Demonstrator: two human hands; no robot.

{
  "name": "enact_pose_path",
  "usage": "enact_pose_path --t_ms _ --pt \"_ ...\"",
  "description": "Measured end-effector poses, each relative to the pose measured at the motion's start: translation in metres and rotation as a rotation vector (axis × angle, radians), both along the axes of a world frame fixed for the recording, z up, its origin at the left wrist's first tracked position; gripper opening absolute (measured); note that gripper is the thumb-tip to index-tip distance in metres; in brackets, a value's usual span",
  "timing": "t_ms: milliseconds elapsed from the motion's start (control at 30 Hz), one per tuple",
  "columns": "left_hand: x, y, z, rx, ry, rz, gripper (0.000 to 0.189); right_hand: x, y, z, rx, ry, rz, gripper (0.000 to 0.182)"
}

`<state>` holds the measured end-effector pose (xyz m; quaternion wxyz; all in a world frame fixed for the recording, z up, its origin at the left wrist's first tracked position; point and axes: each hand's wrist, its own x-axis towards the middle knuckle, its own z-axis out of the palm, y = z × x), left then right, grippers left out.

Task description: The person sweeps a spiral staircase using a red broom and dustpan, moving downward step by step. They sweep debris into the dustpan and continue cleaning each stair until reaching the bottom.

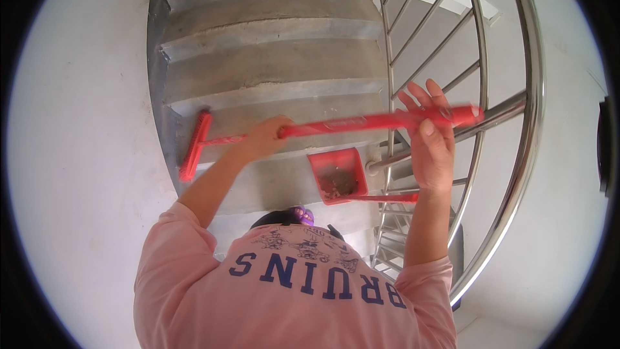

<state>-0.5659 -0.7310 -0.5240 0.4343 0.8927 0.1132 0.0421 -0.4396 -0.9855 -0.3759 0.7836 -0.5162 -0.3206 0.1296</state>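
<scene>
A red broom (339, 126) lies across the view in front of me, its bristle head at the left by the wall side of the stairs. My left hand (266, 138) is closed around the lower part of its handle and looks blurred. At the handle's upper end, my right hand (431, 140) has its fingers spread, with the thumb lying over the near side of the handle; the fingers are not wrapped round it. Below the handle, a red dustpan (361, 169) with grey-brown debris in it rests on a step, its own red handle pointing right towards the railing.
Concrete stairs (276, 63) with chipped edges fill the middle. A metal railing (533, 68) curves along the right, close to my right hand and forearm. A white wall (82, 131) borders the left. My foot in a purple sandal (304, 215) is just below the dustpan's step.
</scene>
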Motion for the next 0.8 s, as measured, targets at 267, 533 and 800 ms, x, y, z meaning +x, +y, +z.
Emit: enact_pose_path --t_ms 267,533,800 --pt "0.057 -0.071 0.002 -0.043 -0.301 -0.259 0.027 -0.010 -0.051 0.044 0.045 -0.146 -0.209 0.027" --pt "0.096 -0.169 0.027 -0.287 -0.408 -0.686 0.022 -0.081 -0.137 0.086 -0.143 -0.300 -0.645 0.034" --pt "0.083 -0.223 0.053 -0.433 -0.371 -0.982 0.028 -0.142 -0.167 0.116 -0.269 -0.399 -0.993 0.035"
